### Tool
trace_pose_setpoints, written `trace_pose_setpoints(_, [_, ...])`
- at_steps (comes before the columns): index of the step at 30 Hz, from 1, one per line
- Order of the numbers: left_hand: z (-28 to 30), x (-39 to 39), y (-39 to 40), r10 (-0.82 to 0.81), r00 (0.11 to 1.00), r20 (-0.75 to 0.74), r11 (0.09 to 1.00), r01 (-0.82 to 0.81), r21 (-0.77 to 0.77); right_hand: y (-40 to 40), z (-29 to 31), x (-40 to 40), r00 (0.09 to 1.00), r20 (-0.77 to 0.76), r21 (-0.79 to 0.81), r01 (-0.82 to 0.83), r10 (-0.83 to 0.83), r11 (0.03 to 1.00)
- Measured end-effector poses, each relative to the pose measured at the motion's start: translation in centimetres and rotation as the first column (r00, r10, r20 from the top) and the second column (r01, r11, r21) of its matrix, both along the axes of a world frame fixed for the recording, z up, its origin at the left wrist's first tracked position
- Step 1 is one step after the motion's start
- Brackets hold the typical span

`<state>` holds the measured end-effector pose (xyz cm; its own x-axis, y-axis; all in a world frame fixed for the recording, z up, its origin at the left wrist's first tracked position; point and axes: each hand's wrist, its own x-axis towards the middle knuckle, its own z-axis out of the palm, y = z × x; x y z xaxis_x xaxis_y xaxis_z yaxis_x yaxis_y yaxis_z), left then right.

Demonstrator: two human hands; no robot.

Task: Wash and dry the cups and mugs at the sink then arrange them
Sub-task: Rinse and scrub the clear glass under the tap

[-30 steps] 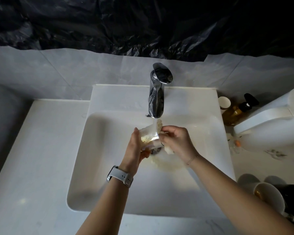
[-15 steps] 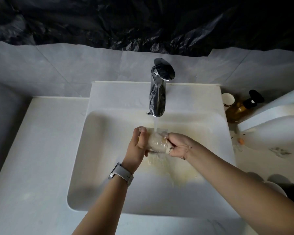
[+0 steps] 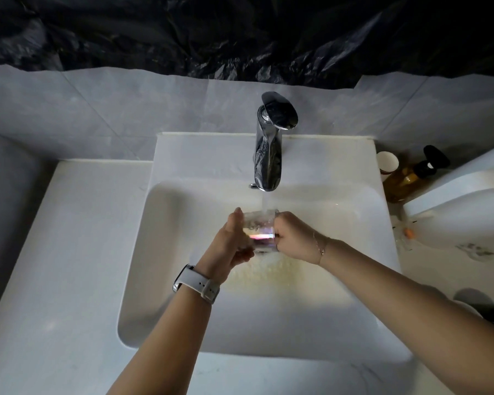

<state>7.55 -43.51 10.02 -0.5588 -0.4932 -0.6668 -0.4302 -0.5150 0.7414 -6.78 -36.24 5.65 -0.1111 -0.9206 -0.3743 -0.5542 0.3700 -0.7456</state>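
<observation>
Glass mug (image 3: 259,230) under the tap (image 3: 269,149) stream — left hand (image 3: 228,244) and right hand (image 3: 294,238) each grip a side

Dim light is falling over a white countertop (image 3: 63,252) w/ pale marbling. Behind it, grey marble-look wall tiles (image 3: 97,109) are running up to crumpled black plastic sheeting (image 3: 240,32), which is covering the upper wall & blocking whatever's there.

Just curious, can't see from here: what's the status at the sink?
Left hand and right hand both grip the glass cup. Cup under running faucet, over the basin. Nothing in the way.
</observation>
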Motion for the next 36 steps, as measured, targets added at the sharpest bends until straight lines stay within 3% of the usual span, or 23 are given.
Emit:
trace_pose_setpoints(2, [0.3, -0.2, -0.1, 0.018, 1.000, 0.004, 1.000, -0.018, -0.010, 0.2, -0.3, -0.2, 0.994, -0.110, -0.007, -0.017, 0.016, 1.000])
trace_pose_setpoints(3, [0.4, -0.3, 0.0, 0.016, 1.000, -0.010, 0.999, -0.016, -0.046, 0.3, 0.1, 0.0, 0.998, -0.042, -0.020, 0.038, -0.039, 0.999])
trace_pose_setpoints(4, [0.5, -0.2, 0.1, 0.014, 0.999, -0.036, 0.996, -0.017, -0.084, 0.4, 0.5, 0.4, 0.981, 0.141, -0.028, 0.142, -0.137, 0.990])
trace_pose_setpoints(5, [0.4, -0.2, 0.2, 0.014, 0.998, -0.065, 0.990, -0.023, -0.137, 0.6, 1.0, 0.8, 0.888, 0.395, 0.014, 0.249, -0.234, 0.968])
trace_pose_setpoints(6, [0.3, -0.2, 0.3, 0.019, 0.996, -0.086, 0.979, -0.035, -0.199, 0.7, 1.5, 1.0, 0.705, 0.639, 0.111, 0.311, -0.307, 0.944])
trace_pose_setpoints(8, [-0.1, -0.3, 0.4, 0.018, 0.994, -0.106, 0.942, -0.052, -0.330, 0.7, 1.8, 1.0, 0.289, 0.876, 0.300, 0.300, -0.386, 0.906])
trace_pose_setpoints(10, [-0.7, -0.5, 0.5, -0.003, 0.993, -0.115, 0.903, -0.047, -0.427, 0.3, 2.3, 0.6, 0.010, 0.893, 0.431, 0.263, -0.449, 0.863])
trace_pose_setpoints(14, [-1.6, 0.0, 0.6, -0.091, 0.980, -0.178, 0.836, -0.022, -0.548, 0.4, 2.2, 0.2, -0.208, 0.825, 0.564, 0.231, -0.526, 0.793])
trace_pose_setpoints(16, [-1.4, 0.5, 0.2, -0.180, 0.969, -0.167, 0.822, 0.055, -0.566, 0.5, 2.0, 0.4, -0.186, 0.838, 0.545, 0.252, -0.512, 0.800])
trace_pose_setpoints(17, [-1.0, 0.6, -0.1, -0.217, 0.967, -0.132, 0.826, 0.110, -0.553, 0.7, 2.1, 0.6, -0.099, 0.864, 0.501, 0.271, -0.494, 0.822])
trace_pose_setpoints(20, [0.3, 1.0, -0.9, -0.264, 0.963, -0.059, 0.902, 0.225, -0.369, 1.2, 3.0, 1.0, 0.332, 0.860, 0.251, 0.386, -0.388, 0.887])
trace_pose_setpoints(22, [1.3, 0.8, -1.2, -0.213, 0.968, -0.133, 0.972, 0.196, -0.126, 1.7, 3.5, 1.0, 0.638, 0.708, -0.040, 0.466, -0.304, 0.884])
trace_pose_setpoints(23, [1.7, 0.6, -1.2, -0.171, 0.972, -0.163, 0.985, 0.167, -0.036, 1.9, 3.8, 1.2, 0.793, 0.562, -0.202, 0.405, -0.233, 0.892])
trace_pose_setpoints(25, [1.9, 0.1, -1.0, -0.132, 0.976, -0.173, 0.991, 0.137, 0.012, 2.1, 3.6, 1.7, 0.933, 0.349, -0.378, 0.223, -0.085, 0.899])
trace_pose_setpoints(26, [1.6, -0.1, -0.9, -0.123, 0.978, -0.169, 0.992, 0.124, -0.009, 2.0, 3.6, 1.8, 0.938, 0.337, -0.372, 0.206, -0.075, 0.905])
trace_pose_setpoints(28, [1.0, -0.6, -0.6, -0.106, 0.982, -0.157, 0.991, 0.091, -0.096, 1.9, 3.7, 1.8, 0.845, 0.499, -0.200, 0.331, -0.195, 0.922])
trace_pose_setpoints(29, [0.7, -0.7, -0.3, -0.093, 0.983, -0.160, 0.985, 0.067, -0.160, 1.9, 3.7, 1.5, 0.730, 0.628, -0.065, 0.395, -0.270, 0.916])
trace_pose_setpoints(31, [0.2, -0.8, 0.1, -0.098, 0.976, -0.195, 0.947, 0.031, -0.319, 1.7, 3.4, 1.2, 0.414, 0.823, 0.223, 0.395, -0.389, 0.891])
trace_pose_setpoints(33, [-0.2, -0.7, 0.4, -0.143, 0.960, -0.239, 0.886, 0.017, -0.463, 1.4, 3.3, 1.1, 0.065, 0.865, 0.447, 0.352, -0.498, 0.822])
trace_pose_setpoints(34, [-0.5, -0.6, 0.4, -0.174, 0.951, -0.255, 0.851, 0.015, -0.524, 1.3, 3.3, 1.1, -0.049, 0.845, 0.514, 0.343, -0.532, 0.786])
trace_pose_setpoints(35, [-0.9, -0.4, 0.2, -0.209, 0.944, -0.256, 0.819, 0.026, -0.573, 1.2, 3.2, 1.1, -0.075, 0.844, 0.523, 0.334, -0.531, 0.784])
trace_pose_setpoints(36, [-1.2, -0.2, 0.1, -0.233, 0.943, -0.239, 0.806, 0.049, -0.590, 1.1, 3.2, 0.9, -0.020, 0.855, 0.492, 0.349, -0.518, 0.798])
